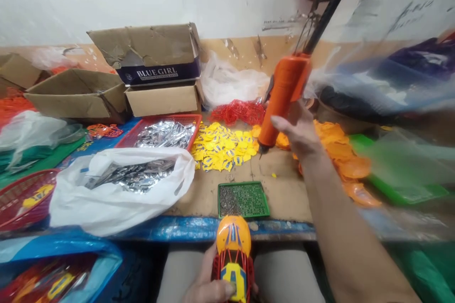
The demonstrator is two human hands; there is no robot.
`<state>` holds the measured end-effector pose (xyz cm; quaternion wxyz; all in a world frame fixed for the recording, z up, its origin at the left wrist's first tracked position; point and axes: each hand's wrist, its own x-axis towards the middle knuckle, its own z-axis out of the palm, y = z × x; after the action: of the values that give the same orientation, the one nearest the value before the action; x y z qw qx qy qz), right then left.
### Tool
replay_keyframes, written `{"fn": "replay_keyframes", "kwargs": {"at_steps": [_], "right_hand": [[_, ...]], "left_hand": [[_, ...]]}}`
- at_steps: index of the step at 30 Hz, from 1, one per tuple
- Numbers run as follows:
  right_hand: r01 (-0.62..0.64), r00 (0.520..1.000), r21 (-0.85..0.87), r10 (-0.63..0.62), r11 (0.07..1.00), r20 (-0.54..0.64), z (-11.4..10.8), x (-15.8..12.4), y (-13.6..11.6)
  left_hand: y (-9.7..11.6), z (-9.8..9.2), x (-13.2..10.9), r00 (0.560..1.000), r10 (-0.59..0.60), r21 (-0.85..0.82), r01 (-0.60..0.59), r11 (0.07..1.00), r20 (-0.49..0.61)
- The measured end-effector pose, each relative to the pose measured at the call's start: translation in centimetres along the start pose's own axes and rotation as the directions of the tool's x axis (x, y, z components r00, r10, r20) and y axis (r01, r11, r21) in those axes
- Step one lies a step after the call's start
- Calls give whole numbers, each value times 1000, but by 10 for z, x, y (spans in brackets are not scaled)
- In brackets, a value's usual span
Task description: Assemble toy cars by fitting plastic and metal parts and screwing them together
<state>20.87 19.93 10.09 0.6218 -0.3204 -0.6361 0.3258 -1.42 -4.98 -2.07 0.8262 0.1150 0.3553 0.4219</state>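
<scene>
In the head view my left hand (pixel 209 289) is closed around a toy car (pixel 233 239) above my lap, just off the table's front edge. The car has an orange front, a red cage frame and a yellow roof piece with blue marks. My right hand (pixel 302 135) reaches over the table and touches an orange electric screwdriver (pixel 282 97), its fingers mostly behind the body and its thumb along the side. The tool hangs from a cord, bit pointing down. Between the hands lies a green tray (pixel 243 200) of small screws.
Yellow stickered parts (pixel 223 146) and red frames (pixel 238 112) lie behind the tray; orange shells (pixel 341 156) are on the right. Left are a white bag (pixel 121 203) and a red basket (pixel 159 130) of silvery parts. Cardboard boxes (pixel 159 59) stand against the wall.
</scene>
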Motion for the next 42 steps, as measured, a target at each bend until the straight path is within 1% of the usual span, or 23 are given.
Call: {"fn": "replay_keyframes", "kwargs": {"at_steps": [2, 5, 8, 12, 14, 18, 20, 23, 25, 26, 28, 30, 36, 42], "right_hand": [[-25, 999, 57, 22, 998, 50, 12, 7, -7], [-73, 990, 99, 61, 992, 126, 24, 3, -14], [-121, 986, 100, 108, 988, 124, 29, -19, -17], [-284, 953, 131, 265, 950, 143, 34, -57, -19], [-323, 945, 151, 309, 934, 108, 37, -71, -21], [-304, 949, 110, 311, 946, -50, 41, -85, -29], [-284, 953, 118, 294, 951, -76, 39, -86, -34], [-223, 963, 241, 251, 945, -95, 33, -85, -39], [-183, 972, 303, 219, 935, -89, 31, -86, -39], [-182, 974, 314, 214, 932, -70, 30, -87, -37], [-214, 973, 304, 230, 928, -17, 30, -90, -32], [-245, 967, 280, 254, 928, 5, 31, -95, -24], [-263, 959, 252, 281, 931, -40, 34, -103, -4], [-251, 961, 291, 273, 923, -37, 37, -104, 2]], "left_hand": [[-3, 4, -4, 1000, 23, 27, -23, 999, 13], [-4, 4, -8, 998, 46, 64, -44, 997, -36], [0, 2, -10, 994, 43, 73, -36, 997, -104], [6, 2, -8, 989, 68, 86, -57, 995, -130], [7, 5, -7, 983, 91, 89, -78, 993, -159], [6, 13, -4, 968, 107, 95, -87, 992, -228], [8, 18, -1, 955, 121, 111, -94, 989, -270], [15, 22, 5, 943, 185, 181, -138, 974, -277], [20, 23, 10, 941, 209, 208, -155, 966, -267], [21, 23, 13, 941, 209, 205, -156, 966, -268], [22, 21, 16, 940, 204, 184, -157, 970, -275], [21, 20, 18, 939, 206, 166, -165, 972, -277], [19, 19, 18, 946, 215, 161, -180, 971, -242], [20, 17, 18, 950, 184, 159, -147, 976, -251]]}}
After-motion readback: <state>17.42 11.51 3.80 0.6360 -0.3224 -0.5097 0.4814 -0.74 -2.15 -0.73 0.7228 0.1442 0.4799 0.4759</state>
